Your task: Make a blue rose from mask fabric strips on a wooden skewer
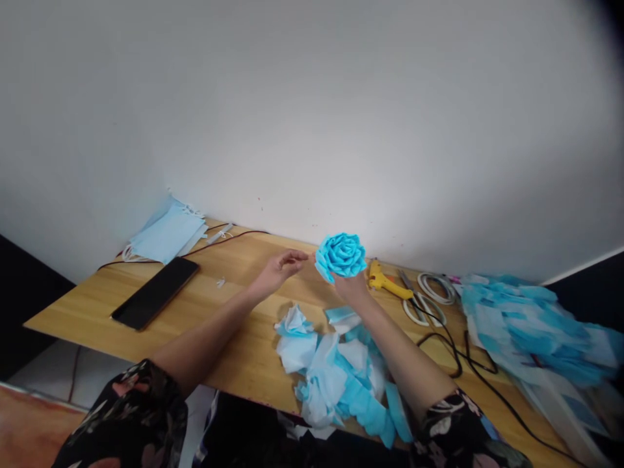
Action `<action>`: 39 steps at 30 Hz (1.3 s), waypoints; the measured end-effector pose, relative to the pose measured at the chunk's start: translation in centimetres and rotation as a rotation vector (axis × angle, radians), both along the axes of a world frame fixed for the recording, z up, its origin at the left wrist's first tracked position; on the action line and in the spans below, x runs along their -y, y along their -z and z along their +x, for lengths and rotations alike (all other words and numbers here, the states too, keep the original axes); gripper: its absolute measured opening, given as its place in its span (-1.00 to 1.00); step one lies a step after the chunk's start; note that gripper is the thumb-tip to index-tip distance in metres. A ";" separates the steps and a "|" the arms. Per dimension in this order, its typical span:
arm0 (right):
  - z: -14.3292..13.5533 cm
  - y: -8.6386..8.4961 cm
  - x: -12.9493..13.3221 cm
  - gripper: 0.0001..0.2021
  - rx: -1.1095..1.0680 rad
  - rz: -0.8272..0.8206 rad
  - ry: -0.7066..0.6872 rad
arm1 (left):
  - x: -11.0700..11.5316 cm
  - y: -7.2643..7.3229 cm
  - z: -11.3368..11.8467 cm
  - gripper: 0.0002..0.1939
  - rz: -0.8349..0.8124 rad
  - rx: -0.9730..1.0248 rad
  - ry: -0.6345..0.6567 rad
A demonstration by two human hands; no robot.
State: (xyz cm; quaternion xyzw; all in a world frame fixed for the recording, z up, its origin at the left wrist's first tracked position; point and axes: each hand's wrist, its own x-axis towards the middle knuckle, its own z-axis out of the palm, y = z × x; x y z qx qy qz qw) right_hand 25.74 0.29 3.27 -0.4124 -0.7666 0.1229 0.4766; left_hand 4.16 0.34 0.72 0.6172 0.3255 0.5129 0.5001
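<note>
A bright blue layered rose (340, 255) is held up above the wooden table in my right hand (351, 287). Its bloom hides most of the fingers that grip it from below. To the left of the bloom is my left hand (286, 263), holding nothing that I can see. Its fingers reach loosely toward the rose with the tips close to its left edge; whether they touch cannot be made out. Under my forearms lies a loose heap of blue and white fabric pieces (336, 370), some cut into wavy strips, reaching over the table's front edge.
A yellow glue gun (387, 281), white-handled scissors (423, 309) and a coiled white cable (437, 288) lie to the right. Beyond them is a pile of blue material (531, 325). Leftward are a black phone (156, 292) and stacked face masks (169, 232). A wall stands behind the table (244, 354).
</note>
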 end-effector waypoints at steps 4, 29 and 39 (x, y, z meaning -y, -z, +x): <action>1.2 0.1 -0.3 -0.80 0.042 0.025 0.069 | 0.4 -0.8 -0.5 -0.45 0.118 -0.039 0.000; 1.9 0.8 -0.8 -0.58 0.207 0.125 -0.059 | 0.3 -0.9 -0.9 -0.14 0.305 0.009 0.043; 1.7 0.0 -0.5 -0.69 0.220 0.016 0.012 | -0.3 -1.2 -1.0 -0.59 0.059 0.261 -0.271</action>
